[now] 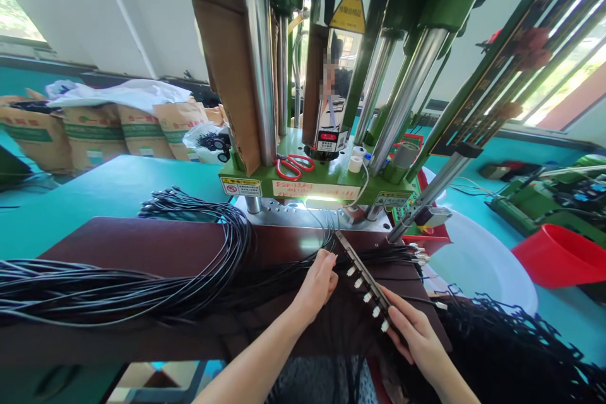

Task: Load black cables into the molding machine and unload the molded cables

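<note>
My right hand (414,331) grips the lower end of a narrow dark metal bar (363,273), which is tilted above the brown work surface. Several small white connectors (367,297) stick out along the bar's near-left side. Just left of the bar's upper end is my left hand (317,287), its fingers closed in a pinch; what they hold, if anything, is too small to make out. Thin dark cables (326,237) run behind that hand toward the metal plate of the green press (227,177). More cables with white ends (419,255) lie beyond the bar.
A large bundle of black cables (227,246) curves over the brown board (151,240) at left. Red-handled scissors (294,166) lie on the press. At right are a white round tub (492,252), a red bucket (563,255) and a heap of black cables (502,347).
</note>
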{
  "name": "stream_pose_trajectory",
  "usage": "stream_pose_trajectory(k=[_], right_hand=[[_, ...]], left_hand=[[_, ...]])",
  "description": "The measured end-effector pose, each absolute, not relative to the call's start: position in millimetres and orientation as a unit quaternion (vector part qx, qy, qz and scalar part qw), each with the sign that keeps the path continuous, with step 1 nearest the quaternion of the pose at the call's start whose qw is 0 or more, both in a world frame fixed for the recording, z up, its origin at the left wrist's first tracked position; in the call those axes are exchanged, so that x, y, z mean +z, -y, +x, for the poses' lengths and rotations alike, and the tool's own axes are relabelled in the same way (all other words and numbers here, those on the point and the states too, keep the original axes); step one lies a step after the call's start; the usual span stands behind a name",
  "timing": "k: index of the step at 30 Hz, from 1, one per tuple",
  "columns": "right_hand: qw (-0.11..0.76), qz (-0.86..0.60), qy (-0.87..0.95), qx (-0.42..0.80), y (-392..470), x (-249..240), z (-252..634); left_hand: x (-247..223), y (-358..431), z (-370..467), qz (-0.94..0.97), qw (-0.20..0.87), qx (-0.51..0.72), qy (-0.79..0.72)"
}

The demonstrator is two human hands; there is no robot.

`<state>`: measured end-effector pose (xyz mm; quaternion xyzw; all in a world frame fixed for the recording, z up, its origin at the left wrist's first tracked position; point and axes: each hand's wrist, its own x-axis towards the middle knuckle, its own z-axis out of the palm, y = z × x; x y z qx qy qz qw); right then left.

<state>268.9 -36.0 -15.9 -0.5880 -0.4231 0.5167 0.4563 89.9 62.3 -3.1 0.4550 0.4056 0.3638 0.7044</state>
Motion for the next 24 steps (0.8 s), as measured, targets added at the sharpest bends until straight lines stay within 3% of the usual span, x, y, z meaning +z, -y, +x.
stream_pose_trajectory(k=[7, 18, 24], right_hand=[[0.465, -0.582, 0.429, 0.511, 38.7, -11.1, 264.4], [0.402, -0.593, 0.465, 0.52, 37.7, -14.5, 269.1], [0.332, -0.58, 0.587, 0.457, 35.2, -21.2, 273.5]], left_hand=[[-8.8, -61.6, 98.6, 0.5, 0.66, 0.387, -0.406], [-19.5, -67.4, 96.2, 0.504, 0.664, 0.381, -0.4], [-36.3, -71.4, 98.0, 0.572, 0.562, 0.414, -0.431]])
